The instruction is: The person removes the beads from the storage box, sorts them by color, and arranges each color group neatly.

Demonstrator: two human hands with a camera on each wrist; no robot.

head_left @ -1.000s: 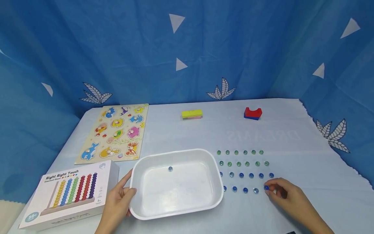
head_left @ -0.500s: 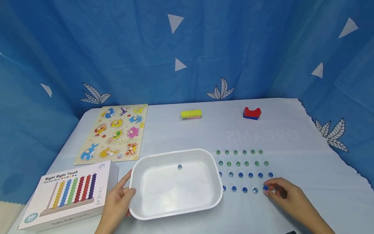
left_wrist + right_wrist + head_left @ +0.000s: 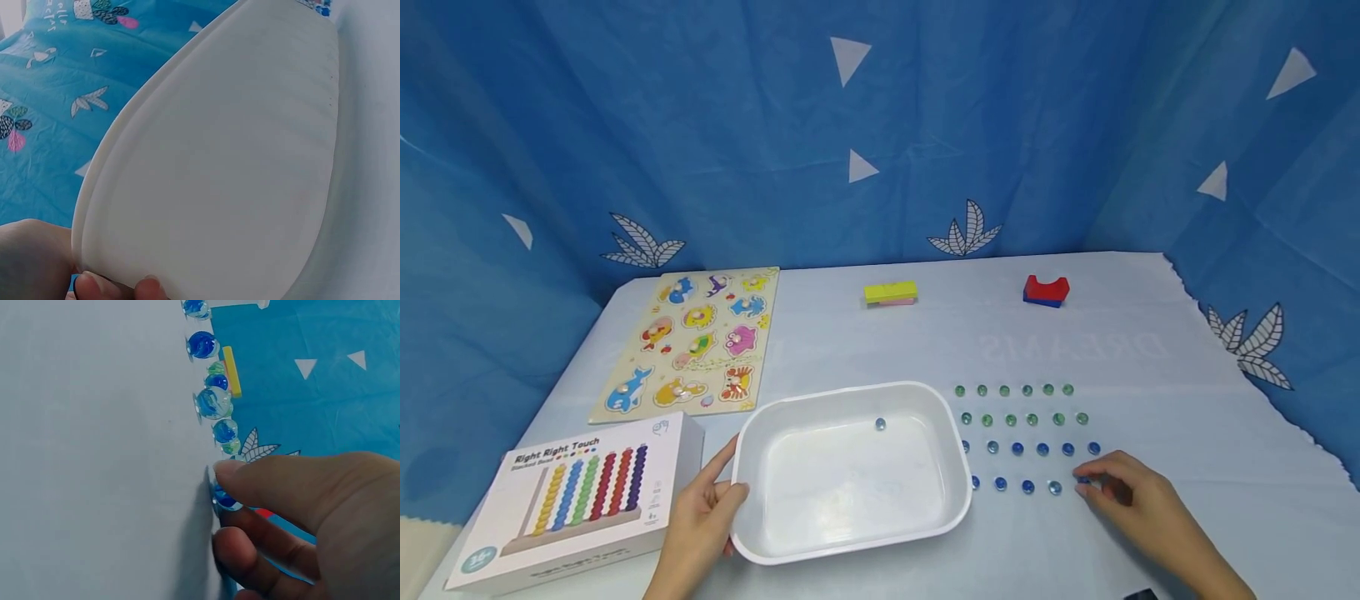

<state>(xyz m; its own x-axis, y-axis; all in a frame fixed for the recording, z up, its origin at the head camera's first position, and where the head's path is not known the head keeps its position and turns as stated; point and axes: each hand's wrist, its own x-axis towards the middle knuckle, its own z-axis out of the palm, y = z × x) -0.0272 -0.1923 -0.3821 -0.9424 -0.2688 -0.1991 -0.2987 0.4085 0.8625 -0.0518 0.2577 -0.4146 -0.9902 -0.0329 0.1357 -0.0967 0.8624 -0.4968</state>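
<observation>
A white plastic basin [image 3: 857,492] sits in front, and one clear bluish marble [image 3: 881,424] lies inside near its far wall. My left hand [image 3: 702,510] grips the basin's left end, thumb over the rim and fingers beneath it; the left wrist view shows the basin's outer side. At the right end of the nearest row, my right hand [image 3: 1138,496] pinches a blue marble [image 3: 226,499] between thumb and fingers, low over the tablecloth. Two rows of blue marbles [image 3: 1042,449] and two rows of green marbles [image 3: 1032,419] stand between basin and right hand.
A bead-toy box [image 3: 587,492] lies left of my left hand, with a sea-animal peg puzzle [image 3: 700,342] behind it. Toward the back are yellow and pink blocks [image 3: 891,292] and a red block on a blue one [image 3: 1047,290]. A blue curtain [image 3: 775,150] hangs behind.
The marble in the basin has rolled rightward along the far side. My right fingers have closed further over the blue marble, now mostly hidden in the head view. My left hand keeps its hold.
</observation>
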